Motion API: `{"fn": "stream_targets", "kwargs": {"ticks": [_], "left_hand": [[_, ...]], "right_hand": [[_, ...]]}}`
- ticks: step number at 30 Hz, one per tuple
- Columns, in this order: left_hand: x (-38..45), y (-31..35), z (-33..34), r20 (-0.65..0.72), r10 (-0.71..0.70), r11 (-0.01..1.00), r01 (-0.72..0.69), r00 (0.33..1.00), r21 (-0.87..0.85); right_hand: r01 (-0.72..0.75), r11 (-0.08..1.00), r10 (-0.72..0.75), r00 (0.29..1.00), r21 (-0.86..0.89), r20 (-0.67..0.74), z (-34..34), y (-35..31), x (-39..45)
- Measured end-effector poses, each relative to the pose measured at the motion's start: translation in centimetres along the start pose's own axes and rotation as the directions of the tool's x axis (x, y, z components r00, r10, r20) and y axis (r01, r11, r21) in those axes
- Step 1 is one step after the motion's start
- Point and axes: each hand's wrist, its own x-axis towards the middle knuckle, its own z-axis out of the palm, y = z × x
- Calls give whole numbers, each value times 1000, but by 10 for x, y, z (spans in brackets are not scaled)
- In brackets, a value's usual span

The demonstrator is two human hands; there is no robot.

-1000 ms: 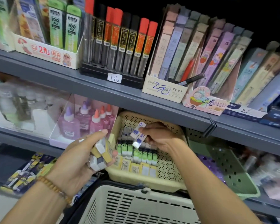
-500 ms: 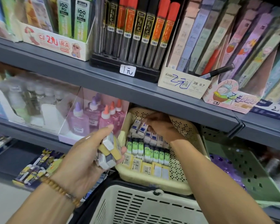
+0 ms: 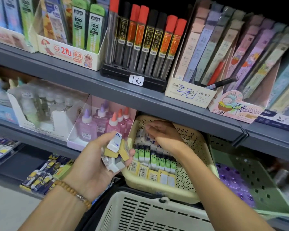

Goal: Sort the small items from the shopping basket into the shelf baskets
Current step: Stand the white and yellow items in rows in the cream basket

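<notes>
Erasers going from hand to shelf basket.

The left hand (image 3: 97, 162) was cupped palm-up with its fingers curled around a bunch of small erasers (image 3: 116, 153), white and yellow ones, held just in front of the cream shelf basket (image 3: 158, 189). The right hand (image 3: 163, 135) reached into the back of that basket, under the grey shelf (image 3: 107, 87), fingers bent down among the white erasers there; I could not tell whether it gripped one. Rows of green and yellow erasers lay nearer the front. The shopping basket (image 3: 150, 212) sat below the arms, and a green basket (image 3: 264, 194) stood beside the cream one.
</notes>
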Motion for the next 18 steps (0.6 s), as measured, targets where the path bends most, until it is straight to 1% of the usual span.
{"fn": "stream_targets", "kwargs": {"ticks": [2, 4, 6, 8, 12, 16, 18], "left_hand": [[-1, 1, 1, 19, 14, 1000, -14, 1000, 2], [0, 0, 1, 53, 24, 1000, -24, 998, 2], [-1, -1, 2, 89, 24, 1000, -25, 996, 5], [-2, -3, 4, 88, 25, 999, -28, 996, 29], [-3, -6, 4, 90, 16, 998, -22, 996, 62], [-3, -6, 6, 104, 12, 990, -26, 995, 138], [-3, -7, 7, 114, 16, 984, -36, 993, 175]], "right_hand": [[95, 992, -99, 993, 78, 59, 0, -17, -24], [171, 972, -193, 972, 160, 133, 3, -29, -44], [220, 965, -245, 950, 144, 195, 8, -36, -57], [243, 966, -256, 943, 84, 215, 12, -38, -63], [266, 962, -274, 943, 65, 189, 10, -36, -66], [266, 959, -280, 941, 93, 192, 6, -33, -66], [252, 957, -275, 943, 141, 186, 3, -32, -67]]}}
